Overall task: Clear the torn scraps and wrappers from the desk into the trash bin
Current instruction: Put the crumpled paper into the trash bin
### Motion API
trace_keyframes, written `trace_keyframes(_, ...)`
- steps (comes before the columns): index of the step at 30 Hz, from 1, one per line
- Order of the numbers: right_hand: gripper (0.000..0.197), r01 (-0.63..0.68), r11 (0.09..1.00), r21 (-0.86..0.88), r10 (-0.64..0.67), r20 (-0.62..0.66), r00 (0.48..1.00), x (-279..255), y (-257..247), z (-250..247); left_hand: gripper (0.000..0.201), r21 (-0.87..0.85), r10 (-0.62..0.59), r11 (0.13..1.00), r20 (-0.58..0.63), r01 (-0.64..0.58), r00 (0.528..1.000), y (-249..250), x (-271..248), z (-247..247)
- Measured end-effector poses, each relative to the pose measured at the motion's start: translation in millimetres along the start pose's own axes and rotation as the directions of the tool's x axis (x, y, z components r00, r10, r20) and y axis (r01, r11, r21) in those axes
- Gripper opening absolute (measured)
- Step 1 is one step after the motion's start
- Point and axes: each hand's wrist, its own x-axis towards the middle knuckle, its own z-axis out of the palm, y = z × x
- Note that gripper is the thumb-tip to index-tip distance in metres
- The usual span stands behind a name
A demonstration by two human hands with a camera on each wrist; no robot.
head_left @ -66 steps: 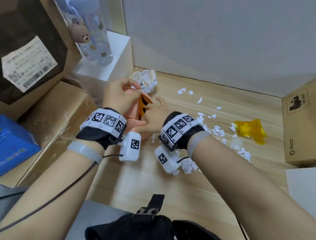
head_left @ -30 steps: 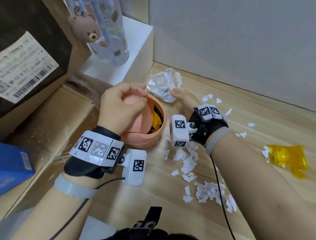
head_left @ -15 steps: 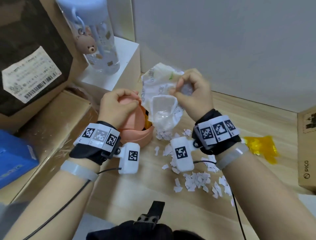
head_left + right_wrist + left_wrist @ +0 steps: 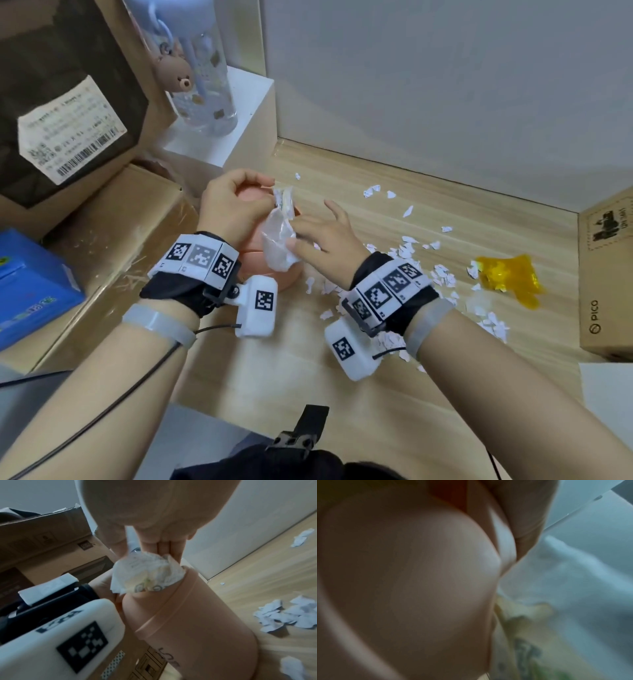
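- The crumpled white wrapper (image 4: 280, 240) sits at the mouth of the pink trash bin (image 4: 289, 277), bunched between both hands; in the right wrist view the wrapper (image 4: 147, 573) bulges out over the bin's rim (image 4: 171, 601), part inside and part above it
- The right hand (image 4: 329, 240) lies just right of the bin; its thumb and first fingers press against the wrapper's right side while the outer fingers spread loose over the desk (image 4: 411, 377); from the right wrist view the fingers (image 4: 163, 545) run straight down onto the top of the wad, touching it rather than curling round it
- The left hand (image 4: 233, 205) is curled over the far left rim of the bin, its fingertips pinching the wrapper's upper edge; the left wrist view is filled by blurred palm (image 4: 402, 581) and bin surface, with the pale wrapper (image 4: 573, 574) just beside it, so the grip itself cannot be read there
- Torn white scraps (image 4: 442, 270) lie scattered on the desk to the right of the bin and under the right wrist; a few more sit near the back wall
- A yellow wrapper (image 4: 507, 277) lies further right, well apart from both hands, near a cardboard box (image 4: 606, 274)
- A clear bottle (image 4: 202, 85) with a bear charm stands on a white block behind the bin; a blue box (image 4: 30, 291) lies at the left
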Motion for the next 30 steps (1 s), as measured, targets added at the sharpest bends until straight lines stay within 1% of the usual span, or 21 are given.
trace_keyframes(2, 0.038, -0.027, 0.998, -0.048, 0.031, 0.080, 0.996, -5.0, -0.6, -3.1, 0.024, 0.014, 0.015, 1.000, 0.010, -0.015, 1.000, -0.3, -0.2, 0.2)
trace_keyframes(3, 0.041, -0.035, 0.999, -0.042, 0.038, 0.085, 0.996, -4.5, -1.6, -3.9, 0.024, 0.015, 0.019, 1.000, 0.014, -0.019, 1.000, -0.4, 0.2, 0.2)
trace_keyframes(4, 0.042, -0.046, 0.999, -0.011, 0.046, 0.069, 0.997, -2.9, -2.2, -4.2, 0.025, 0.013, 0.021, 1.000, 0.017, -0.021, 1.000, -0.6, 0.6, 0.1)
trace_keyframes(7, 0.028, -0.093, 0.981, 0.172, 0.098, -0.020, 0.995, 1.4, -1.0, -2.9, 0.028, 0.002, 0.019, 1.000, 0.019, -0.019, 1.000, -2.1, 1.8, -1.1)
trace_keyframes(8, 0.028, -0.119, 0.970, 0.214, 0.129, -0.033, 0.991, 2.3, -0.2, -3.2, 0.027, -0.001, 0.018, 1.000, 0.024, -0.018, 1.000, -2.7, 1.9, -1.5)
trace_keyframes(11, 0.026, -0.177, 0.952, 0.250, 0.203, -0.084, 0.976, 9.9, 4.8, -0.2, 0.026, 0.001, 0.015, 1.000, 0.029, -0.015, 0.999, -3.1, 1.8, -1.7)
trace_keyframes(14, 0.035, -0.255, 0.898, 0.360, 0.308, -0.096, 0.947, 23.1, 6.6, 3.3, 0.026, -0.002, 0.015, 1.000, 0.026, -0.015, 1.000, -3.2, 1.7, -2.6)
trace_keyframes(15, 0.038, -0.270, 0.872, 0.408, 0.344, -0.119, 0.931, 25.9, 6.1, 2.9, 0.025, 0.003, 0.016, 1.000, 0.032, -0.016, 0.999, -3.0, 1.8, -2.9)
trace_keyframes(16, 0.041, -0.257, 0.863, 0.435, 0.357, -0.165, 0.919, 26.7, 6.2, 1.8, 0.024, 0.008, 0.016, 1.000, 0.039, -0.017, 0.999, -2.6, 2.0, -3.3)
trace_keyframes(17, 0.042, -0.225, 0.879, 0.420, 0.343, -0.230, 0.911, 27.2, 5.9, 0.5, 0.024, 0.012, 0.016, 1.000, 0.044, -0.016, 0.999, -2.4, 2.4, -3.5)
trace_keyframes(18, 0.037, -0.179, 0.917, 0.358, 0.292, -0.294, 0.910, 27.7, 5.0, -0.6, 0.026, 0.014, 0.015, 1.000, 0.046, -0.016, 0.999, -2.6, 3.0, -3.9)
trace_keyframes(19, 0.027, -0.117, 0.955, 0.272, 0.208, -0.337, 0.918, 27.7, 2.7, -0.7, 0.027, 0.014, 0.017, 1.000, 0.046, -0.017, 0.999, -2.8, 3.4, -4.2)
trace_keyframes(20, 0.017, -0.046, 0.983, 0.177, 0.105, -0.342, 0.934, 27.1, -0.1, 0.9, 0.028, 0.013, 0.019, 1.000, 0.043, -0.019, 0.999, -3.0, 3.4, -4.2)
trace_keyframes(21, 0.013, 0.011, 0.997, 0.074, 0.013, -0.322, 0.947, 26.0, -4.8, 2.6, 0.029, 0.013, 0.023, 1.000, 0.041, -0.023, 0.999, -2.9, 3.5, -3.8)
trace_keyframes(22, 0.017, 0.059, 0.998, -0.019, -0.062, -0.297, 0.953, 24.3, -8.3, 3.8, 0.029, 0.010, 0.027, 1.000, 0.041, -0.027, 0.999, -3.1, 3.3, -3.4)
trace_keyframes(23, 0.025, 0.093, 0.993, -0.070, -0.108, -0.255, 0.961, 22.1, -8.8, 4.6, 0.030, 0.004, 0.027, 1.000, 0.041, -0.027, 0.999, -3.8, 3.1, -3.1)
trace_keyframes(25, 0.033, 0.110, 0.992, -0.066, -0.118, -0.137, 0.984, 14.1, -8.6, -0.2, 0.030, -0.016, 0.021, 1.000, 0.041, -0.020, 0.999, -4.6, 2.7, -2.7)
trace_keyframes(26, 0.033, 0.125, 0.987, -0.104, -0.136, -0.102, 0.985, 9.5, -6.3, -2.4, 0.029, -0.022, 0.020, 1.000, 0.042, -0.019, 0.999, -4.9, 2.7, -2.6)
trace_keyframes(28, 0.033, 0.181, 0.952, -0.247, -0.198, -0.045, 0.979, 2.6, 1.1, -6.8, 0.024, -0.027, 0.013, 1.000, 0.051, -0.011, 0.999, -4.4, 2.6, -2.2)
trace_keyframes(30, 0.038, 0.245, 0.894, -0.375, -0.255, 0.022, 0.967, 1.0, 6.5, -10.9, 0.027, -0.031, 0.006, 1.000, 0.058, -0.004, 0.998, -6.5, 3.8, -3.0)
